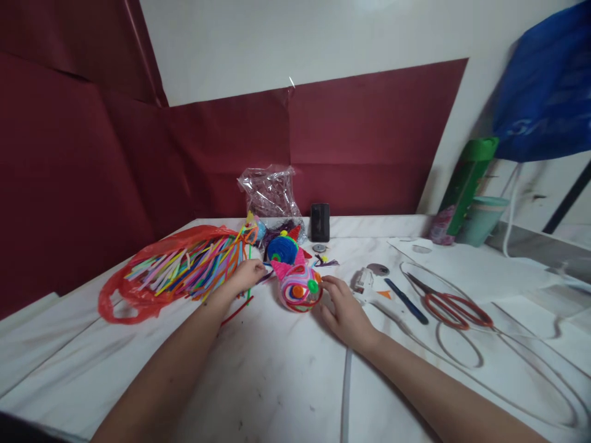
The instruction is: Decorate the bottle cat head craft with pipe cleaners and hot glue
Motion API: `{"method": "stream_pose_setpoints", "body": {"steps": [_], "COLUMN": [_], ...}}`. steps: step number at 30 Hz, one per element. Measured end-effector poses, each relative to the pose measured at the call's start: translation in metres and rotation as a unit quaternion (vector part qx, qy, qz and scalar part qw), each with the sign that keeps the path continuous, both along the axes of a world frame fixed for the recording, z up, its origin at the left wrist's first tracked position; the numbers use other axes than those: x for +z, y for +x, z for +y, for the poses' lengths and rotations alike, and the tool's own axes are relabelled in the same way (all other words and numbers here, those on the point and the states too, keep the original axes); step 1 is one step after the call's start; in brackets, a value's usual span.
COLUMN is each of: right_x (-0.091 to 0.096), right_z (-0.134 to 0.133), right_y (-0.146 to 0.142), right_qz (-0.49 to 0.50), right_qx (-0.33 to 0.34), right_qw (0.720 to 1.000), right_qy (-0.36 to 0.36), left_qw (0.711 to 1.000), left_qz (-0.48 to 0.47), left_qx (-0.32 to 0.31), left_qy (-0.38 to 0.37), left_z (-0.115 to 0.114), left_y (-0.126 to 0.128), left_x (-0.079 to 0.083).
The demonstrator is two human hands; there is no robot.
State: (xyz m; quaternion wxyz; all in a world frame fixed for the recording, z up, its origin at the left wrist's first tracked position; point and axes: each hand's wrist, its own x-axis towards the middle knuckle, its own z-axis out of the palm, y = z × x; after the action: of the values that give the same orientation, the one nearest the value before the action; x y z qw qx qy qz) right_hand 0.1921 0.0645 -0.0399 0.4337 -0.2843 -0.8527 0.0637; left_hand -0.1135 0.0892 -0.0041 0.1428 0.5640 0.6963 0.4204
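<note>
A round pink striped craft ball with pink pointed ears, an orange button and a green button sits on the table in front of me. My right hand is at its right side, fingers bent and apart, with fingertips at the ball's edge but not wrapped round it. To the left of the ball, my left hand is closed in a pinch, and dark purple strands show at its fingertips. Just behind stands a blue coiled craft ball with a red pointed piece. A red pipe cleaner lies near my left wrist.
Left is a red plastic bag with many colourful pipe cleaners. Clear plastic wrap and a black box stand behind. On the right lie a white glue gun, a dark blue cutter, orange-handled scissors and looping cords.
</note>
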Motion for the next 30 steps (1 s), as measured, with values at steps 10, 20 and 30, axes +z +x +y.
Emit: {"method": "stream_pose_setpoints", "body": {"steps": [10, 20, 30], "right_x": [0.007, 0.002, 0.003], "right_z": [-0.002, 0.0, 0.003], "right_y": [0.001, -0.001, -0.002], "right_qz": [-0.018, 0.08, 0.212], "right_qx": [0.0, 0.02, 0.191], "right_qw": [1.0, 0.988, 0.893], "right_qy": [0.003, -0.131, -0.348], "left_qw": [0.998, 0.98, 0.912], "left_qz": [0.059, -0.121, -0.312], "left_qx": [-0.028, -0.158, -0.267], "left_qy": [-0.012, -0.018, -0.012], "left_z": [0.002, -0.032, -0.053], "left_y": [0.01, 0.05, 0.1], "left_x": [0.006, 0.02, 0.016]}}
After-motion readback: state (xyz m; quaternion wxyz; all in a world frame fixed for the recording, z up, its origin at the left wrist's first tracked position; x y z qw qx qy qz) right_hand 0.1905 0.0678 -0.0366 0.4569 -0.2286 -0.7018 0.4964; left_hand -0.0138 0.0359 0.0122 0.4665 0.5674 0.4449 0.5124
